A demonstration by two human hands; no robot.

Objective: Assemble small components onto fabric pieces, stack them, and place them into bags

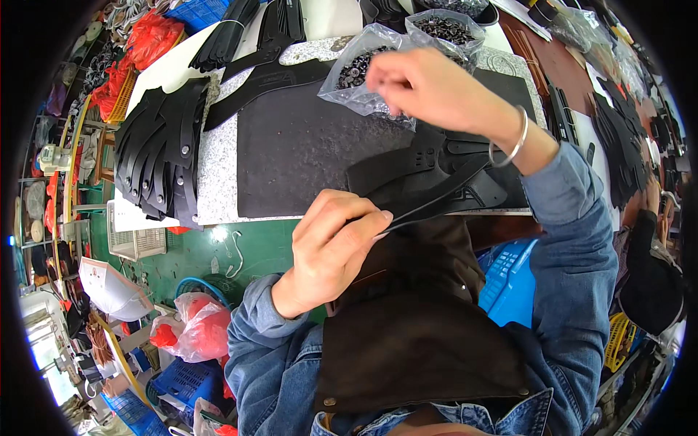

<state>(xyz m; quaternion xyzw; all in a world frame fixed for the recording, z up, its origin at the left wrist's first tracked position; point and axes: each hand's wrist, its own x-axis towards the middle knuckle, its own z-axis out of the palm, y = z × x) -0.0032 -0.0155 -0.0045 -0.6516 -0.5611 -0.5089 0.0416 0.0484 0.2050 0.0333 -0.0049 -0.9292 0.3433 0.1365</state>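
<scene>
My left hand (331,251) pinches the end of a black leather strap (429,198) between thumb and fingers at the table's near edge. The strap runs up to the right, over more black leather pieces (382,166) with punched holes. My right hand (447,91), wearing a silver bangle, is over a clear plastic bag (338,96) of small dark metal snap-like parts. Its fingers are bent and blurred, so whether they hold a part is unclear. Behind it stands another bag (445,30) of small brownish metal parts. A black mat (291,156) lies beneath on a speckled stone slab (218,171).
A stack of black straps with silver studs (161,149) lies at the left. More black straps (269,81) lie at the back left. On the right are further black pieces (618,142). Below stand a white crate (136,240) and a blue plastic stool-like item (509,280).
</scene>
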